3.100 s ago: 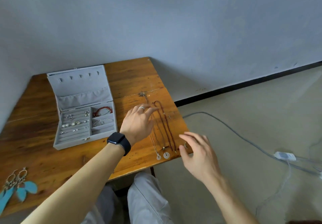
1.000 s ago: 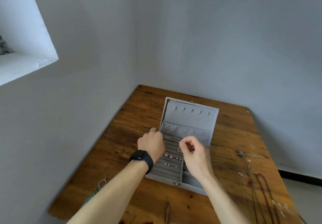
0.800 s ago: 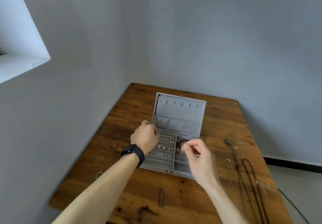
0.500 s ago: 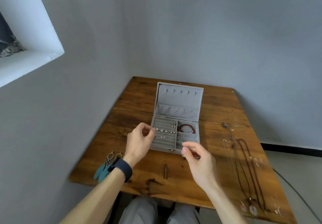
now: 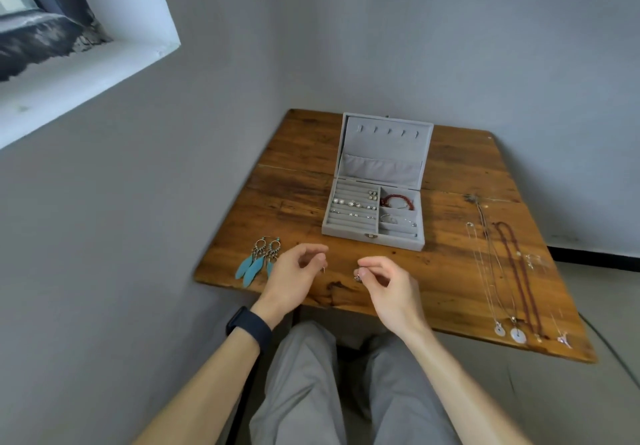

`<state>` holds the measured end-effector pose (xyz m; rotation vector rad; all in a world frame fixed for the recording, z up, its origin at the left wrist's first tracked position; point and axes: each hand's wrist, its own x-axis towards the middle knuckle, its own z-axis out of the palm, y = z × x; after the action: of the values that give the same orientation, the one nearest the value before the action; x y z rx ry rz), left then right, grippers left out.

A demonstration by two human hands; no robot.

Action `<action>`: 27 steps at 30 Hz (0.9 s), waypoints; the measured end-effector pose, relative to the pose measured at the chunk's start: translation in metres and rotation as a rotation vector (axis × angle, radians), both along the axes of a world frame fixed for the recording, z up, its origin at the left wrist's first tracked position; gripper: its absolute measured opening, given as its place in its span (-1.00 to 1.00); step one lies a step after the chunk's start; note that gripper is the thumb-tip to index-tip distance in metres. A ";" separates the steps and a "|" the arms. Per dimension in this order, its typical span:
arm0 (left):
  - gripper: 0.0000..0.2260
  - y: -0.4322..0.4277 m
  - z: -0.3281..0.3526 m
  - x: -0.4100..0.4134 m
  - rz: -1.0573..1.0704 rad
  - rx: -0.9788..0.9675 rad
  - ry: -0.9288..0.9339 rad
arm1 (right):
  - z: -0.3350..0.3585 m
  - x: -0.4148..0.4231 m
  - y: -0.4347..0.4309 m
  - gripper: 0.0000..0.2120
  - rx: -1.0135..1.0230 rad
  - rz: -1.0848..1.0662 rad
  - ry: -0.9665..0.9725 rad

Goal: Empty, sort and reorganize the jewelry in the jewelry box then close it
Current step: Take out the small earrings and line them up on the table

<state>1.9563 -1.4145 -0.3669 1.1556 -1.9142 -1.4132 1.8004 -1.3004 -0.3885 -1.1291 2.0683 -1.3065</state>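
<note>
The grey jewelry box (image 5: pixel 372 236) stands open mid-table, lid upright. Its ring rows hold several small earrings (image 5: pixel 353 204); a red bracelet (image 5: pixel 397 201) and a silver bangle (image 5: pixel 398 220) lie in the right compartments. My right hand (image 5: pixel 389 287), over the table's front edge, pinches a small silver earring (image 5: pixel 357 277). My left hand (image 5: pixel 294 276) has curled fingers pinching a tiny piece, too small to name. Blue feather earrings (image 5: pixel 258 262) lie just left of my left hand. Several necklaces (image 5: pixel 502 271) stretch along the table's right side.
The wooden table (image 5: pixel 301 181) sits in a corner, walls at its back and left. A window recess (image 5: pixel 86 46) is high on the left wall. My knees are under the front edge. A cable (image 5: pixel 620 358) runs on the floor at right.
Both hands have drawn back from the box to the table's front edge, each now pinching a small piece. The view has tilted down, showing the feather earrings and the necklaces.
</note>
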 end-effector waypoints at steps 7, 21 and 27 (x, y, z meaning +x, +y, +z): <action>-0.87 -0.001 -0.006 0.010 -0.123 -0.206 -0.198 | -0.001 0.008 0.005 -0.90 0.032 0.063 0.074; -0.87 -0.025 -0.002 -0.007 -0.257 -0.322 -0.357 | -0.008 0.004 -0.009 -0.88 0.037 0.047 0.190; -0.86 -0.037 -0.003 -0.022 -0.287 -0.372 -0.374 | -0.018 -0.006 -0.022 -0.88 0.053 0.015 0.264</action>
<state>1.9339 -1.4518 -0.3694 1.0453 -2.5578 -0.9495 1.7942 -1.3226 -0.4060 -1.3519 2.2599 -1.1391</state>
